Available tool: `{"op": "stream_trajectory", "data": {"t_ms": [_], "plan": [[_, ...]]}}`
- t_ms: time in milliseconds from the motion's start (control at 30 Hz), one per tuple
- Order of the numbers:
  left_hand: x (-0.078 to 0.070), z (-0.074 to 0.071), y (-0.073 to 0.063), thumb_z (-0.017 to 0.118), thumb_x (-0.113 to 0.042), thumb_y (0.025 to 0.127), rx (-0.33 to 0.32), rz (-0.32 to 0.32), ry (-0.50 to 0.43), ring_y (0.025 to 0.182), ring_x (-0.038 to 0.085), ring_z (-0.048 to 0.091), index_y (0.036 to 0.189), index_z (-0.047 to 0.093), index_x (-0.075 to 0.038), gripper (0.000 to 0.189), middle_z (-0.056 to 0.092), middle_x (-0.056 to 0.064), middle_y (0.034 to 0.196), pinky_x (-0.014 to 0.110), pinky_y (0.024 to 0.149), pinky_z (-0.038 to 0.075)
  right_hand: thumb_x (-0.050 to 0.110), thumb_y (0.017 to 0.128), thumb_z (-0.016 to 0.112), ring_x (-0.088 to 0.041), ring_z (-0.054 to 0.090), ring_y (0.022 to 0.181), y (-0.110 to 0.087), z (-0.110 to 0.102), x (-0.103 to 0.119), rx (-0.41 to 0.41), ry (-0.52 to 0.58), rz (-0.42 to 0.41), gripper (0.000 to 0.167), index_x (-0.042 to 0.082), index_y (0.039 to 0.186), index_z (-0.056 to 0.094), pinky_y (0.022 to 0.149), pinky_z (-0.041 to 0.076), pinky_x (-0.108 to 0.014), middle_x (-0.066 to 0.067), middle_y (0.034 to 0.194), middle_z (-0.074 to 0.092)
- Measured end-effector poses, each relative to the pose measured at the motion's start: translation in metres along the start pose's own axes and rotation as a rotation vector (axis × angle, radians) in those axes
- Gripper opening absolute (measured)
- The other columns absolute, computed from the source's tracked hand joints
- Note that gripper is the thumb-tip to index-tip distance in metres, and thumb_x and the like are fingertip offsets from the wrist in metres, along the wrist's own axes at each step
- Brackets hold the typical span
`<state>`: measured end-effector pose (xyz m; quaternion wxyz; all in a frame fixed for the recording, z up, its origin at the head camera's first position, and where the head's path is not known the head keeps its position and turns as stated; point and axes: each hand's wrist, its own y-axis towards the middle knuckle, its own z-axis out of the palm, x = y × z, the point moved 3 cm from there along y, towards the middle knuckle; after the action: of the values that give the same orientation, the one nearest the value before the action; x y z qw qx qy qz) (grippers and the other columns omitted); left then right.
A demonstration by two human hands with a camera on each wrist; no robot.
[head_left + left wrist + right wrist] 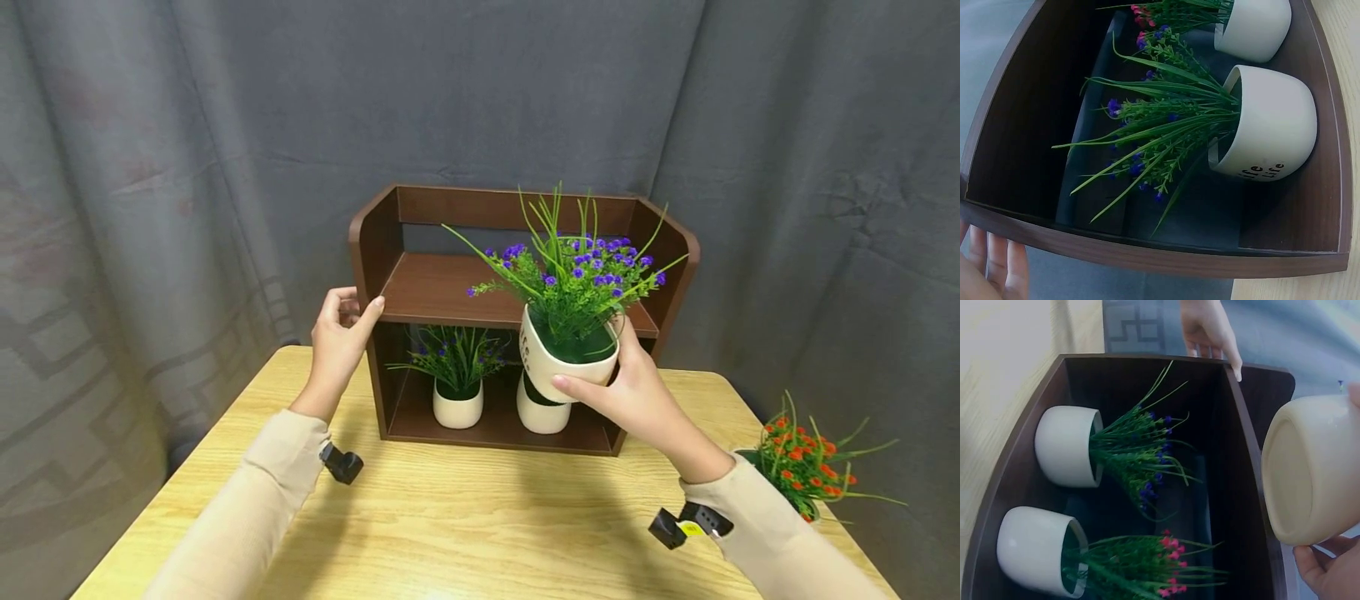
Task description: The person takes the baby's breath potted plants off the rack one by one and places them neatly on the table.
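Note:
My right hand [637, 387] grips a white flowerpot [573, 375] with purple flowers and long green blades, thumb on its front. The pot is raised off any surface, tilted, before the upper board of a dark brown two-tier shelf [465, 287]. In the right wrist view its round base [1291, 478] shows. My left hand [337, 342] holds the shelf's left side panel, thumb at the front edge and fingers outside. On the lower tier stand a white pot with purple flowers [457, 410] and another white pot [543, 417], whose pink flowers [1174, 556] appear in the right wrist view.
A plant with orange-red flowers [802, 458] stands at the right edge of the light wooden table [465, 517], partly behind my right sleeve. Grey curtains [480, 92] hang behind and beside the table.

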<state>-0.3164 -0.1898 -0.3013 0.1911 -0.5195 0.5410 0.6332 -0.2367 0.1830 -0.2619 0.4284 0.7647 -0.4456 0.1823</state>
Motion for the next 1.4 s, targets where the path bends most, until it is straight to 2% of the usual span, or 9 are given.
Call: {"op": "stream_trajectory", "data": {"t_ms": [167,400,700,800,900,1033,1133,1300,1400], "plan": [[0.001,0.001,0.001,0.073,-0.041,0.091,0.005,-0.003,0.001,0.086,0.013,0.054,0.122,0.059,-0.012,0.044,0.057,0.0,0.099,0.025,0.068,0.045,0.025,0.08,0.087,-0.028,0.049,0.128,-0.009,-0.005,-0.006,0.022,0.01,-0.008,0.1,0.022,0.156,0.022,0.102,0.039,-0.054,-0.01,0.148,0.042],[0.001,0.001,0.001,0.072,-0.04,0.092,0.003,0.008,0.009,0.087,0.013,0.053,0.123,0.059,-0.009,0.045,0.058,0.001,0.1,0.025,0.072,0.045,0.023,0.079,0.088,-0.026,0.052,0.122,-0.024,-0.011,-0.012,0.039,-0.016,0.022,0.1,0.017,0.155,0.023,0.097,0.042,-0.042,-0.01,0.143,0.047],[0.002,0.001,0.001,0.072,-0.04,0.092,-0.001,0.018,0.014,0.086,0.014,0.055,0.123,0.06,-0.01,0.044,0.059,0.002,0.1,0.026,0.072,0.045,0.028,0.076,0.09,-0.037,0.042,0.132,-0.041,-0.021,-0.026,0.063,-0.069,0.048,0.113,0.03,0.159,0.014,0.101,0.034,-0.064,-0.014,0.152,0.038],[0.002,0.002,0.001,0.072,-0.039,0.092,0.004,0.017,0.007,0.086,0.014,0.054,0.123,0.059,-0.01,0.044,0.059,0.001,0.1,0.026,0.072,0.045,0.03,0.074,0.091,-0.038,0.041,0.133,-0.047,-0.025,-0.028,0.06,-0.13,0.03,0.111,0.025,0.158,0.02,0.1,0.034,-0.063,-0.015,0.15,0.042],[0.002,0.002,0.001,0.072,-0.04,0.092,0.008,0.021,0.005,0.087,0.013,0.055,0.122,0.059,-0.01,0.045,0.059,0.001,0.1,0.025,0.072,0.046,0.032,0.074,0.091,-0.034,0.041,0.134,-0.052,-0.028,-0.031,0.065,-0.181,0.005,0.105,0.021,0.157,0.027,0.103,0.036,-0.049,-0.013,0.149,0.044],[0.003,0.002,0.002,0.073,-0.041,0.092,0.008,0.02,0.002,0.087,0.014,0.055,0.122,0.06,-0.01,0.045,0.059,0.002,0.099,0.025,0.07,0.046,0.034,0.075,0.09,-0.035,0.044,0.131,-0.06,-0.029,-0.035,0.064,-0.253,-0.005,0.099,0.013,0.153,0.034,0.101,0.038,-0.039,-0.017,0.146,0.047],[0.002,0.002,0.002,0.073,-0.041,0.092,0.01,0.013,0.006,0.087,0.014,0.055,0.122,0.06,-0.01,0.045,0.059,0.001,0.099,0.025,0.07,0.046,0.033,0.074,0.091,-0.04,0.044,0.13,-0.065,-0.031,-0.038,0.057,-0.28,0.007,0.099,0.008,0.152,0.035,0.1,0.038,-0.049,-0.023,0.144,0.046],[0.002,0.003,0.002,0.072,-0.04,0.092,0.011,0.01,0.008,0.087,0.013,0.054,0.122,0.06,-0.01,0.045,0.059,0.001,0.1,0.026,0.072,0.046,0.034,0.074,0.09,-0.044,0.04,0.131,-0.073,-0.036,-0.047,0.075,-0.278,0.052,0.102,0.008,0.154,0.032,0.098,0.036,-0.06,-0.026,0.146,0.043],[0.002,0.002,0.001,0.073,-0.04,0.092,0.007,0.011,0.006,0.087,0.014,0.054,0.122,0.06,-0.01,0.044,0.059,0.002,0.1,0.026,0.072,0.045,0.034,0.075,0.09,-0.041,0.044,0.128,-0.079,-0.038,-0.053,0.081,-0.281,0.068,0.097,0.006,0.151,0.036,0.098,0.038,-0.045,-0.023,0.142,0.048]]}}
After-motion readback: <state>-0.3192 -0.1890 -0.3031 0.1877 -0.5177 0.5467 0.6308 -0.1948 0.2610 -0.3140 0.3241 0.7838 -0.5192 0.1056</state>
